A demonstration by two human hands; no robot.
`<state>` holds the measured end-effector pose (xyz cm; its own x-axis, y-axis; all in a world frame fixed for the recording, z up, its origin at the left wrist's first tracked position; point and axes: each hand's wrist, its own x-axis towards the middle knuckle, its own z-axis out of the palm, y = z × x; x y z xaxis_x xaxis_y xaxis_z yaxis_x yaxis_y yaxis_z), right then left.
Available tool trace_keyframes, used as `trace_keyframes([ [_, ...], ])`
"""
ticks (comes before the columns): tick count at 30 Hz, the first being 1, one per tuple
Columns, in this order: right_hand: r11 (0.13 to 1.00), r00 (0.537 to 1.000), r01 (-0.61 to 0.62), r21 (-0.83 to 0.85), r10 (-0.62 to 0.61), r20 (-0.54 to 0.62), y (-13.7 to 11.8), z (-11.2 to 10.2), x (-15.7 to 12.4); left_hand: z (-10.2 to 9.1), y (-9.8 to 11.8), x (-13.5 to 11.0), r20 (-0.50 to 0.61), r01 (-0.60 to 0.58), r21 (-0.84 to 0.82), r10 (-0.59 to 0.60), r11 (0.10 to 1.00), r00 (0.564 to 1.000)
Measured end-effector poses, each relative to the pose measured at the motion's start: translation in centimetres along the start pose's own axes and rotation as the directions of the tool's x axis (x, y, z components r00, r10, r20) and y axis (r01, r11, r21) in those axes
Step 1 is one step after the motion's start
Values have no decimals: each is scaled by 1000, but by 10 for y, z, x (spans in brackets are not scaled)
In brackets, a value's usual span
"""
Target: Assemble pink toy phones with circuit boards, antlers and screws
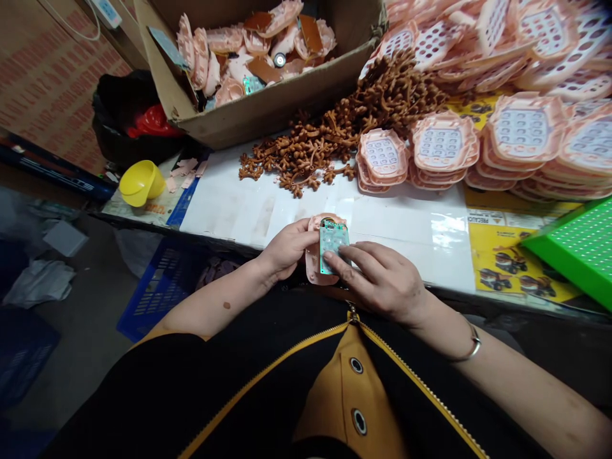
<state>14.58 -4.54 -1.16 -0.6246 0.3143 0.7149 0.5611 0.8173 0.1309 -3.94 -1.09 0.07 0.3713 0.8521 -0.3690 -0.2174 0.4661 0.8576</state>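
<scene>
By the cluttered worktop [415, 239], the left fingers [306, 240] grip a pink shell [313, 270], and over it the green circuit board [329, 241] points lengthwise toward the body, its right side touched, perhaps pinched, by the right fingers [362, 260].

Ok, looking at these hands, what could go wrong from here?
The green circuit board could slip: it lies over the pink shell, with the right hand touching its face. If dropped, it might miss the table, since the left hand holds the shell near the front edge. The stacked pink panels might topple if knocked.
</scene>
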Motion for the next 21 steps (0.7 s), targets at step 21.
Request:
trace_keyframes([
  [21, 999, 998, -31, 12, 31, -61, -3, 9, -1, -5, -2, -1, 7, -12, -21, 12, 1000, 1000],
])
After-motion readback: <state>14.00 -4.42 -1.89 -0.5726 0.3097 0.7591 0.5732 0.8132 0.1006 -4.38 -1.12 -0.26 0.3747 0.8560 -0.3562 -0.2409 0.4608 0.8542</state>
